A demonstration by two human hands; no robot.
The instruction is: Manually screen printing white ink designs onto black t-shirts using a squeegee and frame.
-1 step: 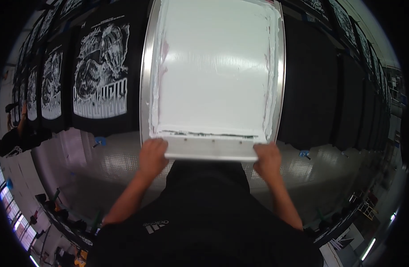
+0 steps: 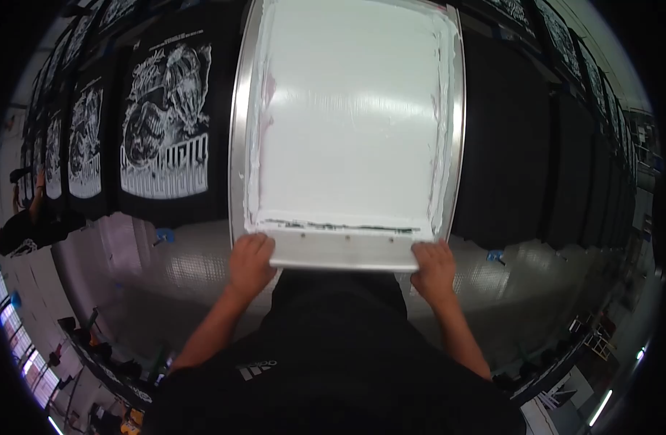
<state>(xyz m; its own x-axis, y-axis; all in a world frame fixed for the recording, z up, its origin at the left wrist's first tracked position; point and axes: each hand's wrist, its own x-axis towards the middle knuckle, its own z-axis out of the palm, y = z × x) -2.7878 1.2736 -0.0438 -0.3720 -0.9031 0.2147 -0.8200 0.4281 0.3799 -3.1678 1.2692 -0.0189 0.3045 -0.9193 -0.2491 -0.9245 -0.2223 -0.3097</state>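
Note:
In front of me lies a screen printing frame (image 2: 238, 138) with metal sides, its mesh coated in white ink (image 2: 347, 159). Across its near end, close to my body, runs a wide metal squeegee (image 2: 347, 251) with small bolts along it. My left hand (image 2: 252, 262) is wrapped round the squeegee's left end, and my right hand (image 2: 434, 267) grips the right end. Thumbs and palms are partly hidden. A dark, broken streak shows in the ink just beyond the squeegee. Thicker white ink is built up along both sides of the mesh.
Left of the frame lies a black T-shirt (image 2: 166, 130) with a white print, with several more printed ones beyond. Plain black T-shirts (image 2: 503, 138) lie to the right. Another person (image 2: 32, 217) stands at the far left, an arm raised toward the shirts.
Both hands and the squeegee have come slightly nearer to my body. The dark streak in the ink sits a little lower too.

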